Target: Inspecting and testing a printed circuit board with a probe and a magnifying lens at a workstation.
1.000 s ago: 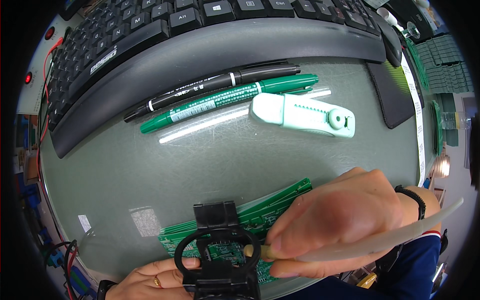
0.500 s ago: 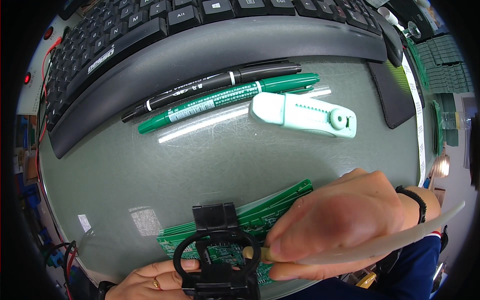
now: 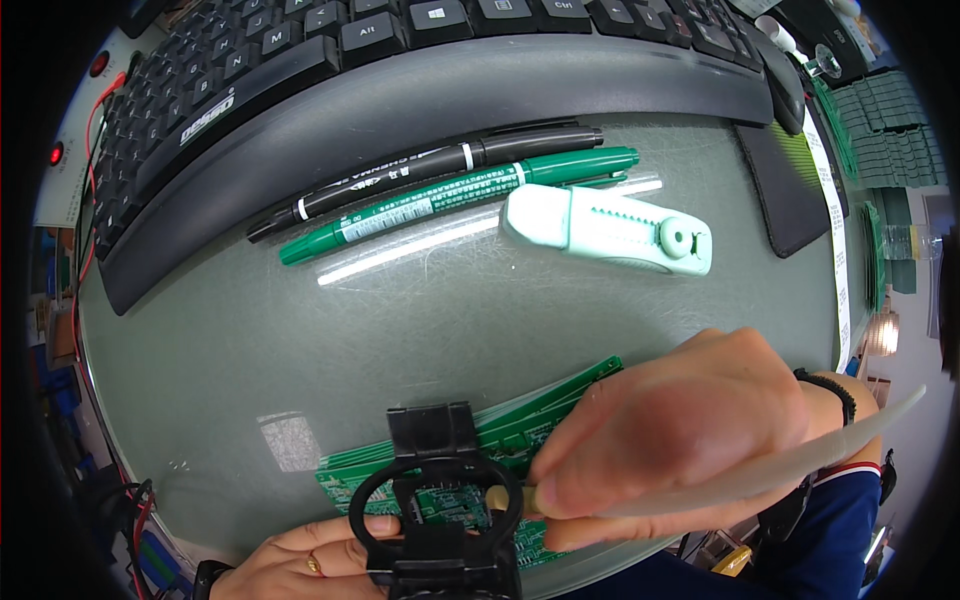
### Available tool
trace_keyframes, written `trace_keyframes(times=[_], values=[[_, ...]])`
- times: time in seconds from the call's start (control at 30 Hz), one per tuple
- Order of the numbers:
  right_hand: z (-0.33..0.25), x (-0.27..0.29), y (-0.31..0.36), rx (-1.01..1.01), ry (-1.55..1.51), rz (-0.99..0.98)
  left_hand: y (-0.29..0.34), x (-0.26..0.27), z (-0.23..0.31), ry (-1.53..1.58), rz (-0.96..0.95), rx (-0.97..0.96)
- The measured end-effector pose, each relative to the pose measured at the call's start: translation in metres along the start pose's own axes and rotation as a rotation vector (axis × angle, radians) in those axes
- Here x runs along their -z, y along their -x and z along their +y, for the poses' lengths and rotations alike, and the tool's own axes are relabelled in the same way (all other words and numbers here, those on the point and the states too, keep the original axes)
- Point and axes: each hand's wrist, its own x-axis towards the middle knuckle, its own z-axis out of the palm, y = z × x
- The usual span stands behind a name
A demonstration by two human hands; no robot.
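Note:
Green printed circuit boards (image 3: 515, 440) lie in a fanned stack at the table's near edge. My left hand (image 3: 310, 558) has its fingers closed against the lower left side of the boards, their tips partly hidden. A pale tapered tool (image 3: 740, 490) with a long handle is pinched in my right hand (image 3: 675, 440). Its yellowish, blunt tip is over the top board's components; whether it touches them I cannot tell. In front of the boards, a black ring-shaped frame (image 3: 440, 548) with a flat tab covers part of the board and of my left fingers.
Beyond the boards lie a mint-green utility knife (image 3: 610, 230), a green marker (image 3: 430, 203), a black marker (image 3: 430, 165) and a clear strip (image 3: 410, 258). A black keyboard (image 3: 450, 85) spans the far side. At right are a mouse pad (image 3: 790, 200) and a white paper strip (image 3: 838, 250).
My right hand and the tool's handle have shifted slightly up. The tool's tip stays at about the same spot over the board. My left hand holds its place.

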Motion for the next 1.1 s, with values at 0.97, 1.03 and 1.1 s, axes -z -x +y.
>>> trace_keyframes(times=[0.97,1.03,1.1], values=[[-0.06,0.016,0.013,0.392,0.365,0.057,0.009,-0.007,0.002,0.091,0.043,-0.223],[-0.06,-0.009,0.009,0.515,0.601,0.055,0.007,-0.006,0.009,0.035,0.031,-0.207],[-0.052,-0.032,0.005,0.446,0.619,0.061,0.008,-0.007,0.009,0.013,0.04,-0.151]])
